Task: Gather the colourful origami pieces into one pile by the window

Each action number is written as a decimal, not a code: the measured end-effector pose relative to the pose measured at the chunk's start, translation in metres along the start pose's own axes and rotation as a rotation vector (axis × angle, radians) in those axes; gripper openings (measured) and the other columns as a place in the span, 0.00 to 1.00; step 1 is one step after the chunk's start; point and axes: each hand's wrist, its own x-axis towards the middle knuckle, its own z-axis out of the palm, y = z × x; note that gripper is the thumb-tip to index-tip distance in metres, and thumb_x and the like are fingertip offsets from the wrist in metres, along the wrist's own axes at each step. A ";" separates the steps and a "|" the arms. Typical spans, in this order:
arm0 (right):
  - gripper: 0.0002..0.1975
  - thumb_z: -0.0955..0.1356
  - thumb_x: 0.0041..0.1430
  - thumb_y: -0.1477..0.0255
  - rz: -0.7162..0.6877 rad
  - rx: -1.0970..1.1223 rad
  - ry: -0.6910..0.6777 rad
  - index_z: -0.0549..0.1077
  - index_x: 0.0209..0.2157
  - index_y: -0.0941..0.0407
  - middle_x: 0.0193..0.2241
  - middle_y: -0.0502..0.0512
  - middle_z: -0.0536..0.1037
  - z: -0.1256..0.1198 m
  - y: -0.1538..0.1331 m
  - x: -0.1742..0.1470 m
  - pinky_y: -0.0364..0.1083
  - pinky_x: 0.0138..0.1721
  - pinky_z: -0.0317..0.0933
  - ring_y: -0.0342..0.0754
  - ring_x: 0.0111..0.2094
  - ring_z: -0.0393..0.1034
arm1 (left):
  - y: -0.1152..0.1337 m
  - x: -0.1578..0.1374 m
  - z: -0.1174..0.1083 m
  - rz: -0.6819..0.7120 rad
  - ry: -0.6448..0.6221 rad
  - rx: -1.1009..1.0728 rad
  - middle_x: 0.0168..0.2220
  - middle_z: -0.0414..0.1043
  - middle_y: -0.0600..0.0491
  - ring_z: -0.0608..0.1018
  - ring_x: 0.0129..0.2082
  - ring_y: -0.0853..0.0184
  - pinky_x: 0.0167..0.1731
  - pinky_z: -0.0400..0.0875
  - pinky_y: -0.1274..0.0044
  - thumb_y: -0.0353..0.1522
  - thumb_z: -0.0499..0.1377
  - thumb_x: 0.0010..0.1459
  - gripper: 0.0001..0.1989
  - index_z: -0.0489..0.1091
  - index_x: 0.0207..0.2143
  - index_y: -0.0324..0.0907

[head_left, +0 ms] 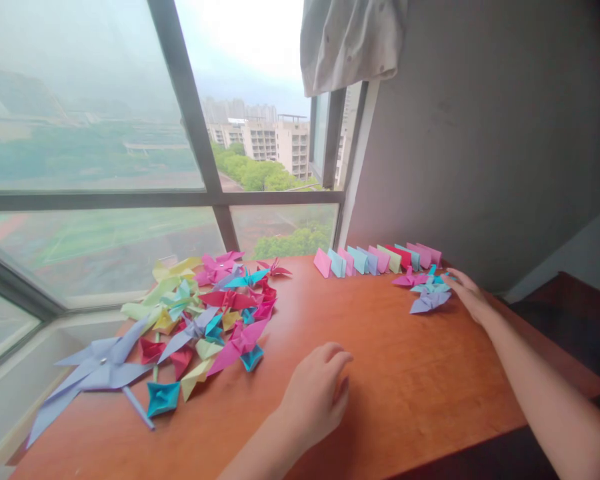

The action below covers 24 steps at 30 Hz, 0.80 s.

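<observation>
My right hand (467,295) reaches out at the right side of the table, fingers stretched toward a small group of origami pieces. Its fingertips are beside or touching that group; I cannot tell which. The group has a lavender folded piece (430,302) in front, a pale blue one (427,289) behind it, and a magenta one (407,279) to the left. My left hand (320,390) hovers over or rests on the table's near middle, loosely curled, its thumb and fingers apart with nothing visible between them.
Left on the wooden table (380,360) lies a heap of origami with a lavender pinwheel (103,363), a blue paper boat (163,398) and a magenta crane (240,343). Several folded cards (365,261) stand in a row along the back. Windows and a grey wall (455,153) border the table.
</observation>
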 end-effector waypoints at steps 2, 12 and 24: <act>0.18 0.70 0.49 0.59 0.034 0.041 -0.080 0.78 0.39 0.56 0.38 0.58 0.82 0.010 0.001 0.004 0.47 0.36 0.70 0.52 0.36 0.77 | 0.004 0.004 0.004 0.013 -0.019 0.000 0.50 0.71 0.48 0.75 0.48 0.59 0.49 0.72 0.68 0.24 0.54 0.56 0.17 0.67 0.48 0.45; 0.17 0.67 0.54 0.61 -0.009 0.100 -0.264 0.80 0.37 0.57 0.34 0.61 0.83 0.045 -0.017 -0.039 0.50 0.35 0.71 0.53 0.32 0.77 | -0.007 0.040 0.025 0.003 0.026 0.050 0.60 0.63 0.41 0.67 0.59 0.55 0.59 0.64 0.63 0.28 0.57 0.56 0.23 0.63 0.55 0.42; 0.19 0.63 0.55 0.59 -0.212 0.026 -0.232 0.81 0.35 0.54 0.44 0.60 0.81 0.105 -0.092 -0.142 0.54 0.55 0.62 0.56 0.49 0.73 | -0.033 0.100 0.050 -0.122 0.140 0.096 0.60 0.64 0.39 0.65 0.61 0.49 0.62 0.53 0.55 0.45 0.68 0.47 0.45 0.55 0.63 0.42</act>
